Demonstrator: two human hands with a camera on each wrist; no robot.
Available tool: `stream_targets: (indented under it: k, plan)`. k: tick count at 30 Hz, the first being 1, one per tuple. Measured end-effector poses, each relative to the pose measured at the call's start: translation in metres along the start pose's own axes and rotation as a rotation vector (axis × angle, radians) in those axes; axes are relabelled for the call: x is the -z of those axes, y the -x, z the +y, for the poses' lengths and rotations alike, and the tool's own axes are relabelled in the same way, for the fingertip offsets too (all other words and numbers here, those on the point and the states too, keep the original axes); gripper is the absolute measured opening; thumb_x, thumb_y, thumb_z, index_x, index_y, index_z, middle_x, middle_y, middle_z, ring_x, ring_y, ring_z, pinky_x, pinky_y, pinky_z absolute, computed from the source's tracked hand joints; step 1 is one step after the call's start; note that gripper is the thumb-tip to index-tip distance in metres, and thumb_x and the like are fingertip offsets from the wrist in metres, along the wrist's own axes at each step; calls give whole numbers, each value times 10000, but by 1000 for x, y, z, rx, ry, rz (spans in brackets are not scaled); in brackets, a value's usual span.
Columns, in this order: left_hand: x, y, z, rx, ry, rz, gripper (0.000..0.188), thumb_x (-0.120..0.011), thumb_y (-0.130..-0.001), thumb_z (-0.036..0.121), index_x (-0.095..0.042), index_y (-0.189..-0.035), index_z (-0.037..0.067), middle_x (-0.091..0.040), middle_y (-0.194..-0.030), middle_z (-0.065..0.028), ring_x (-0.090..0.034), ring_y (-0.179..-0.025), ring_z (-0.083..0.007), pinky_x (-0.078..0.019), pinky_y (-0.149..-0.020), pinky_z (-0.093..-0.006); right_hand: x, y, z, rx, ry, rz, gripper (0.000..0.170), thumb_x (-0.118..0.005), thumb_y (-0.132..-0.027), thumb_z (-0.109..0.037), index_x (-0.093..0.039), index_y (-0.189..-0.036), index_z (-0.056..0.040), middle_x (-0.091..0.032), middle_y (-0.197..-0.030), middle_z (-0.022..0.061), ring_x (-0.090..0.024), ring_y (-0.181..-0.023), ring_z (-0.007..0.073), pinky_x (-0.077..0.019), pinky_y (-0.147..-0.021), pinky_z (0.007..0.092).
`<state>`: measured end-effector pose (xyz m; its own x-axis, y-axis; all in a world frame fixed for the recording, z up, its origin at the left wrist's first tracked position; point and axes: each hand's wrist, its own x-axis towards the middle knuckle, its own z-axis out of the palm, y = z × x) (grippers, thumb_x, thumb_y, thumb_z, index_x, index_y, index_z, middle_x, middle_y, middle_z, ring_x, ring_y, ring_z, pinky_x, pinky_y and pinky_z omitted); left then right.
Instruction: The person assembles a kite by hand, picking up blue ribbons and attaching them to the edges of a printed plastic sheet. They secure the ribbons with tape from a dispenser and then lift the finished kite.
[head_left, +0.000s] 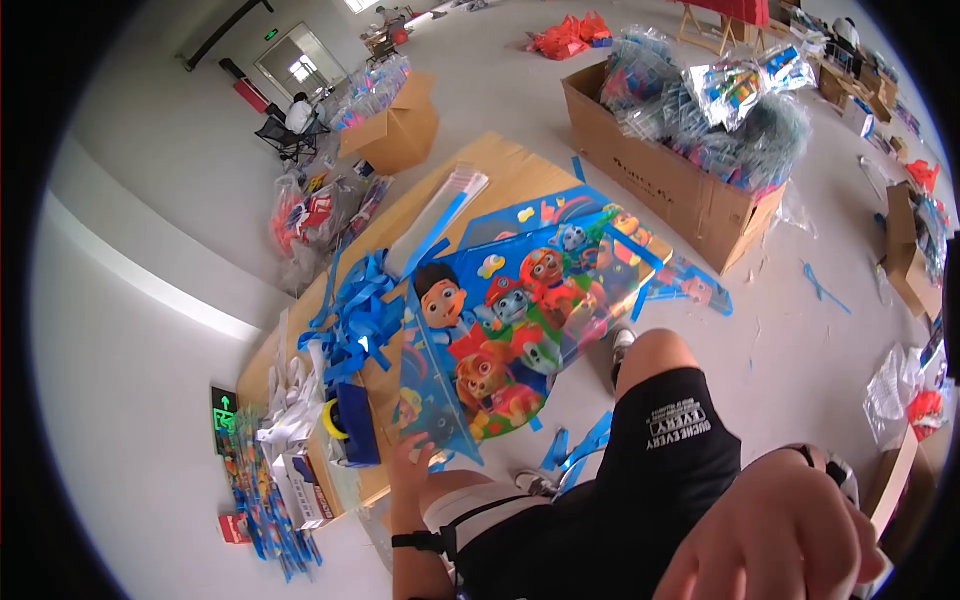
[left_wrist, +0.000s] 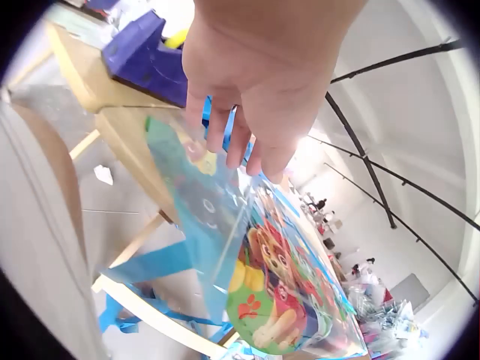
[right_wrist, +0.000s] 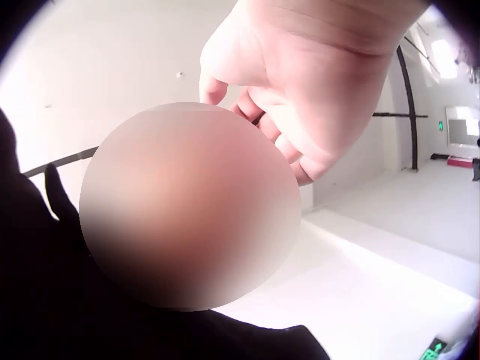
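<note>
A glossy plastic sheet (head_left: 520, 310) printed with cartoon pups lies across the wooden table, its clear bluish corner hanging over the near edge. At that corner is my left hand (head_left: 408, 470), fingers loosely extended. The left wrist view shows the left hand (left_wrist: 262, 90) with its fingertips at the upper edge of the printed sheet (left_wrist: 274, 277). My right hand (head_left: 780, 530) is raised close to the head camera, away from the table. In the right wrist view, the right hand (right_wrist: 307, 90) has loosely bent fingers beside a blurred area, with nothing seen in it.
Blue ribbon strips (head_left: 360, 300) are heaped on the wooden table (head_left: 500, 155), near a dark blue tape dispenser (head_left: 352, 425). A large carton (head_left: 660, 175) of wrapped goods stands beyond. Another carton (head_left: 400, 135) is at the back left. More blue strips (head_left: 585, 445) lie by my feet.
</note>
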<state>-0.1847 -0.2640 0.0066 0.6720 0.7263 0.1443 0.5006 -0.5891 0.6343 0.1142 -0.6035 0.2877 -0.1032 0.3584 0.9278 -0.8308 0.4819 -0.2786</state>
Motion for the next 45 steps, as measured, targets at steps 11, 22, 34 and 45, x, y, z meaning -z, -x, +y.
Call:
stream_targets:
  k: [11, 22, 34, 45]
  plan:
    - [-47, 16, 19, -254, -473, -239, 1014, -889, -668, 294, -396, -1541, 137, -297, -1624, -178, -261, -1483, -453, -293, -1172, -542, -39, -23, 41, -59, -18, 32, 333, -598, -989, -301, -617, -812, -19, -658, -902, 163, -626, -718, 293, -420, -605, 404]
    - [-127, -41, 46, -300, -441, -17, 784, -528, -954, 597, -340, -1576, 157, -249, -1640, -196, -251, -1478, -479, -205, -1192, -585, 42, 73, 41, -306, 139, 63, 194, -543, -1001, -156, -565, -845, -42, -618, -840, 114, -664, -750, 326, -513, -627, 413]
    - [-166, -71, 41, -306, -457, 39, 733, -531, -950, 599, -382, -1562, 223, -235, -1648, -190, -248, -1488, -465, -222, -1169, -628, 114, 296, 2, -1175, 1917, 553, 203, -694, -898, -278, -723, -817, -93, -697, -804, 106, -667, -749, 288, -532, -703, 390]
    - [-183, -114, 53, -316, -502, -17, 750, -508, -948, 627, -375, -1563, 221, -246, -1648, -178, -246, -1493, -453, -216, -1178, -614, 118, 297, -14, -1067, 1794, 658, 252, -626, -946, -261, -706, -819, -59, -686, -752, 117, -659, -711, 326, -518, -656, 402]
